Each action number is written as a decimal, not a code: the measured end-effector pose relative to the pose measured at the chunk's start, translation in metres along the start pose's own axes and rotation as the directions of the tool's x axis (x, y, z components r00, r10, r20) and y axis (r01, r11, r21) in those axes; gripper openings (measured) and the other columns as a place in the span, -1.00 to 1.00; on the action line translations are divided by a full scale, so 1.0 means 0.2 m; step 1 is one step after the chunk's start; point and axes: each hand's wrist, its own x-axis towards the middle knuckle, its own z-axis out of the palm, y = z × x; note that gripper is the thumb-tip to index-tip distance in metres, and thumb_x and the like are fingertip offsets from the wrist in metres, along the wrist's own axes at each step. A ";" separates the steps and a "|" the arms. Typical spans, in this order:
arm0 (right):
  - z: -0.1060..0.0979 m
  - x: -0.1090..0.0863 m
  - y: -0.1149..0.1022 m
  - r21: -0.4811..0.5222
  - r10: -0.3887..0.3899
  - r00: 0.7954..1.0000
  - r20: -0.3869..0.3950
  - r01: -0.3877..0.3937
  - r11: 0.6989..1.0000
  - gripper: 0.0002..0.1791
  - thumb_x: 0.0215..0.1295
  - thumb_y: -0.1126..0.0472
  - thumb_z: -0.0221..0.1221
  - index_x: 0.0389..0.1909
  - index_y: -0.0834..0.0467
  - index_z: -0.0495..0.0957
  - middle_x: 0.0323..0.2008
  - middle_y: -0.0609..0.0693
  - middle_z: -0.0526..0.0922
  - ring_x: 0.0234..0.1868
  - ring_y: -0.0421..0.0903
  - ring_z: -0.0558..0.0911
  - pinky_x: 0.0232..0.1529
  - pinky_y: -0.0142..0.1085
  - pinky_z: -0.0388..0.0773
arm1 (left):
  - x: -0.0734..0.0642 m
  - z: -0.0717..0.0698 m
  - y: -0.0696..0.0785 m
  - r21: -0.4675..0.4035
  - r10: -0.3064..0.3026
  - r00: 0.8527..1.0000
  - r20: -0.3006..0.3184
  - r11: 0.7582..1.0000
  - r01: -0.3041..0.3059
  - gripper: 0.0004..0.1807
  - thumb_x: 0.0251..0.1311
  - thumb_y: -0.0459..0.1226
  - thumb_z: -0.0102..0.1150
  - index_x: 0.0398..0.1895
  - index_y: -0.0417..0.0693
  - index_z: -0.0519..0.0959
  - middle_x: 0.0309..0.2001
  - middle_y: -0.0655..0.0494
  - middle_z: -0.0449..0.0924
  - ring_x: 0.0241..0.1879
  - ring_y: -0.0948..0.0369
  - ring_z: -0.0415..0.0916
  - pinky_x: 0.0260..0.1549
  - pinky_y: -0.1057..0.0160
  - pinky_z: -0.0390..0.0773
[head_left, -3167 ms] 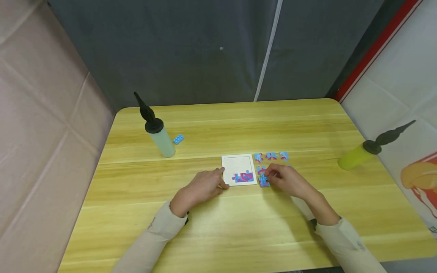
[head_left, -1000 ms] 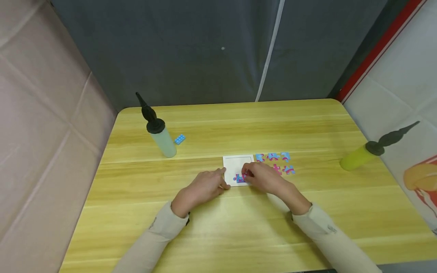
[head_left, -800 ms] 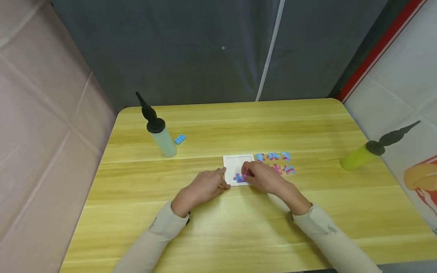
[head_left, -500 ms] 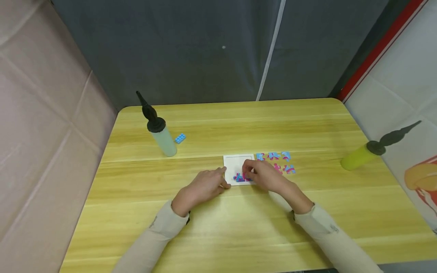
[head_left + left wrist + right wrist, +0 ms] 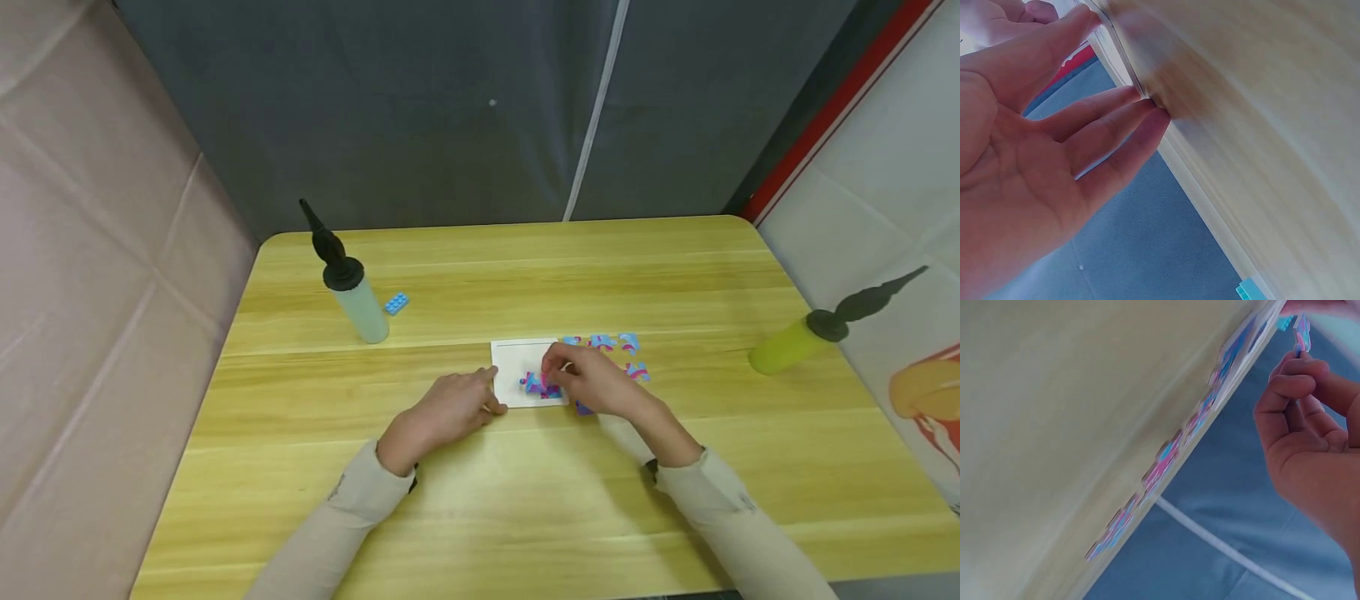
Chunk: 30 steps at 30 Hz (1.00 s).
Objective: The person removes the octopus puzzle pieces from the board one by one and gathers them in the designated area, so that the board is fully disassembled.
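Note:
A square white puzzle tray (image 5: 512, 353) lies on the table with blue, pink and purple jigsaw pieces in its lower right part. My left hand (image 5: 452, 407) steadies the tray's left edge, its straight fingers and thumb touching the rim; the left wrist view shows those fingertips (image 5: 1159, 116) against it. Over the tray, my right hand (image 5: 592, 379) pinches a jigsaw piece (image 5: 1302, 334) between thumb and fingers, and the piece is raised and tilted. That hand hides part of the tray and some pieces beyond it.
Loose jigsaw pieces (image 5: 602, 342) lie right of the tray, one purple piece (image 5: 584, 408) nearest me. A pale green bottle (image 5: 362, 312) with a black top stands at left beside a blue toy brick (image 5: 397, 303). A yellow-green bottle (image 5: 783, 346) stands at the right edge.
My right hand went from the loose pieces to the tray, then raised a piece there and shifted slightly right and away. The left hand stays at the tray's edge.

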 end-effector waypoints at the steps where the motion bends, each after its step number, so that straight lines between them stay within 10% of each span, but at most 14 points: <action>1: -0.01 -0.01 0.01 0.010 -0.001 1.000 -0.004 0.001 1.000 -0.94 0.52 0.27 0.15 -0.17 0.16 0.57 -0.22 0.09 0.68 -0.38 -0.07 0.61 -0.38 -0.33 0.54 | 0.00 0.00 0.00 -0.001 0.000 1.000 0.000 1.000 0.000 -0.78 0.31 -0.30 0.35 -0.02 0.05 0.80 0.47 -0.26 0.37 0.41 -0.15 0.44 0.25 -0.10 0.56; 30: -0.07 -0.11 0.09 0.046 -0.030 0.999 -0.013 0.030 0.998 -0.95 0.49 0.31 0.17 -0.14 0.18 0.58 -0.23 0.11 0.66 -0.35 -0.03 0.59 -0.38 -0.38 0.51 | 0.00 0.01 0.00 0.003 0.011 1.000 -0.013 1.000 -0.011 -0.80 0.31 -0.30 0.35 -0.04 0.03 0.81 0.45 -0.30 0.39 0.37 -0.18 0.48 0.23 -0.12 0.57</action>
